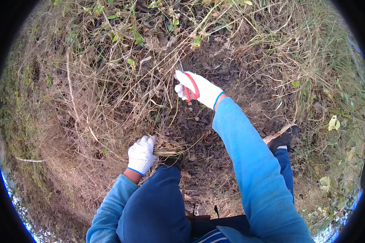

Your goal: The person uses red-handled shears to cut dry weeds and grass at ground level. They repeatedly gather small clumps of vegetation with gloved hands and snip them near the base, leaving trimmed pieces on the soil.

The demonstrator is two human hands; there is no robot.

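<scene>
My right hand, in a white knit glove with a blue cuff edge, grips red-handled scissors. Their thin metal blade points away from me, among dry grass stems; whether the blades are parted cannot be made out. Lower and to the left, my left hand, gloved the same way, is closed around a bundle of cut, straw-coloured grass. The bundle's stalks stick out to the right, just above my bent knee. The fingers' undersides are hidden.
Tangled dry grass covers the ground ahead and to the left. Dark soil with dead leaves shows beyond my right hand. A bare woody stem rises at left. My shoe rests at right, near taller grass.
</scene>
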